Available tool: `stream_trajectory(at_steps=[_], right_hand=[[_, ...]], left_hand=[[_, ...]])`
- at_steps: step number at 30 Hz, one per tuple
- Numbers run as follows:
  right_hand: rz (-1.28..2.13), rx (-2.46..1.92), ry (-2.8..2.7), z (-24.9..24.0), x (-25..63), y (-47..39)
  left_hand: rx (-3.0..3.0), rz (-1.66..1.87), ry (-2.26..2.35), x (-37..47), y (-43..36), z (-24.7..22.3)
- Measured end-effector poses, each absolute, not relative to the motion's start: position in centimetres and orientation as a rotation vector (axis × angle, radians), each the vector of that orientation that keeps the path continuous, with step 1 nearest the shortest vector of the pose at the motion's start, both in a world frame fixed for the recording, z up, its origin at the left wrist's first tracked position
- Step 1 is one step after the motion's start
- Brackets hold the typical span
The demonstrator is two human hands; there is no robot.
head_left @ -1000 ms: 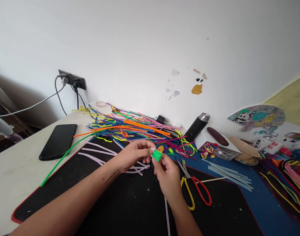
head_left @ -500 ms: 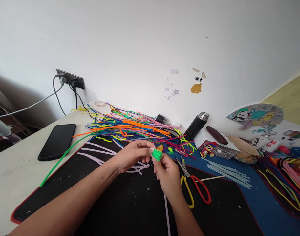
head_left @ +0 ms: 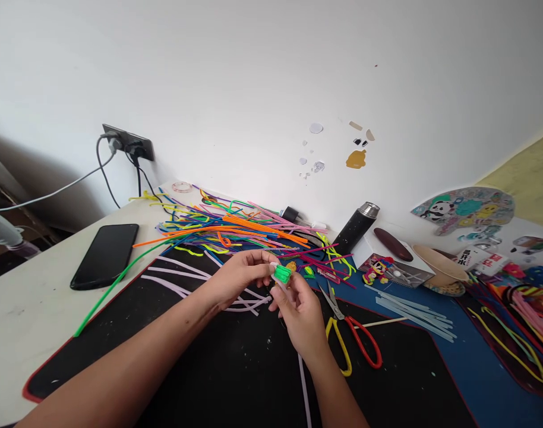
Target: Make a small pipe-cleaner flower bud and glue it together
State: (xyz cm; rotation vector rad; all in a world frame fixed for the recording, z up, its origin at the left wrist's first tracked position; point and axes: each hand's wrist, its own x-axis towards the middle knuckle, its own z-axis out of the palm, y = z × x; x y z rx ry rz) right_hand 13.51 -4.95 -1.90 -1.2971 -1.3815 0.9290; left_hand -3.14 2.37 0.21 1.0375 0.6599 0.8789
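Note:
A small green piece with a whitish edge [head_left: 282, 273], which looks made of bent pipe cleaner, is held up over the black mat between both hands. My left hand [head_left: 242, 278] pinches its left side between thumb and fingers. My right hand [head_left: 302, 312] grips it from below and the right, thumb in front, fingers partly hidden behind. Just beyond the fingers is a yellow-brown fuzzy piece [head_left: 291, 267]. A pale lilac pipe cleaner [head_left: 304, 392] runs down the mat beneath my right wrist. Scissors [head_left: 338, 315] with one yellow and one red handle lie open right of my right hand.
A heap of coloured pipe cleaners [head_left: 236, 223] lies along the wall. A phone [head_left: 104, 257] rests on the left of the table. At the right are a black flask [head_left: 356, 229], a small colourful figure [head_left: 378, 270] and pale blue strips [head_left: 414, 315]. Lilac pipe cleaners [head_left: 177, 269] lie on the mat.
The green piece has shifted slightly up and left and is turned, showing more of its whitish edge. My right fingers have moved a little lower on it. Both hands keep their hold.

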Motion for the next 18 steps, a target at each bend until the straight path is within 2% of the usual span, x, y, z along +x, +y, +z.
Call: stream_trajectory(at_steps=[18], right_hand=[[0.876,-1.311,-1.318,-1.66,13.54,-4.9]], left_hand=[[1.08,0.816,0.691,-2.49,1.7,0.27]])
